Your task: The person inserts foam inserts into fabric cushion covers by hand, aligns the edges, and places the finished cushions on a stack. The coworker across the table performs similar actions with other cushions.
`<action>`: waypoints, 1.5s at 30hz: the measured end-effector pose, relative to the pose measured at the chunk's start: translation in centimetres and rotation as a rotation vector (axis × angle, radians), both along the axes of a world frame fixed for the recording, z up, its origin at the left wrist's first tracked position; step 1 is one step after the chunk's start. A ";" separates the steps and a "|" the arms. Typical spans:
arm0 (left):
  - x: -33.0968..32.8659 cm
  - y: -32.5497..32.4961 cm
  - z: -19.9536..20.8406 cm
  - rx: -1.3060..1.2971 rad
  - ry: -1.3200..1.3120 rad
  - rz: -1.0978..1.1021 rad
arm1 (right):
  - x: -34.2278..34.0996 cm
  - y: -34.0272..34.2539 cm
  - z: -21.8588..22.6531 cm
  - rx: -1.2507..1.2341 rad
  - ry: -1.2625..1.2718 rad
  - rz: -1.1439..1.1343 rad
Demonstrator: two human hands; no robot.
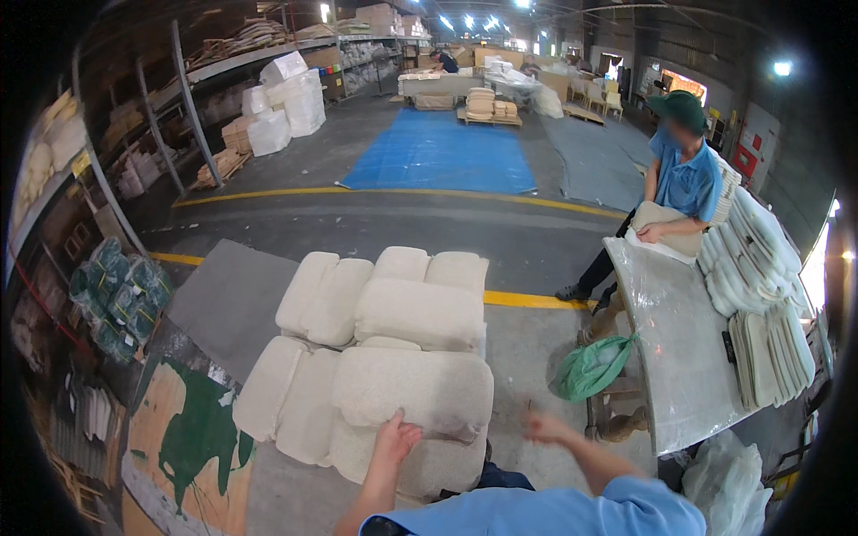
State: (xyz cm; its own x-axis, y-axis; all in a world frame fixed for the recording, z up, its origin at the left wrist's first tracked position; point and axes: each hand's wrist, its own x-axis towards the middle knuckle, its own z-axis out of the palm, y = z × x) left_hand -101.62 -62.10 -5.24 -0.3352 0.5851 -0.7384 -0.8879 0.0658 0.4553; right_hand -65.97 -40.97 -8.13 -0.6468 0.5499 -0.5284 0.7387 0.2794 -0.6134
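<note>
Pale cream cushions lie in a block of stacks in front of me. My left hand (398, 438) is at the front edge of the nearest top cushion (420, 386), thumb raised and fingers curled against the fabric. A greyish patch shows on that cushion, right of the hand. Off to the right of the stack, above the floor, my right hand (549, 428) is apart from the cushions. Its fingers are drawn together and slightly blurred. Something thin and dark seems to stick up from them, too small to name.
At right stands a plastic-covered table (684, 344) with stacked cushions (770, 357); a co-worker (684, 170) behind it holds a cushion. A green bag (594, 366) hangs by its near side. Green-wrapped bundles (121, 295) sit left. A blue sheet (442, 152) covers floor ahead.
</note>
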 end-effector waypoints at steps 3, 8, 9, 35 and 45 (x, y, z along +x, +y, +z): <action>0.0 3.4 -0.2 -0.073 0.001 0.000 | 15.0 -12.1 -6.2 -0.323 -0.221 -0.524; 0.2 3.7 -0.9 -0.254 0.292 0.131 | 26.8 -24.1 -3.3 -0.515 -0.500 -0.911; 0.4 4.3 -0.5 -0.270 0.313 0.170 | 28.3 -24.9 -2.8 -0.526 -0.464 -1.059; 49.7 9.9 -3.4 0.158 0.553 -0.721 | 52.4 -17.8 1.1 -0.162 0.066 -1.232; 60.0 23.7 -0.4 0.231 0.755 -0.814 | 56.3 -8.5 1.8 -0.194 0.462 -1.022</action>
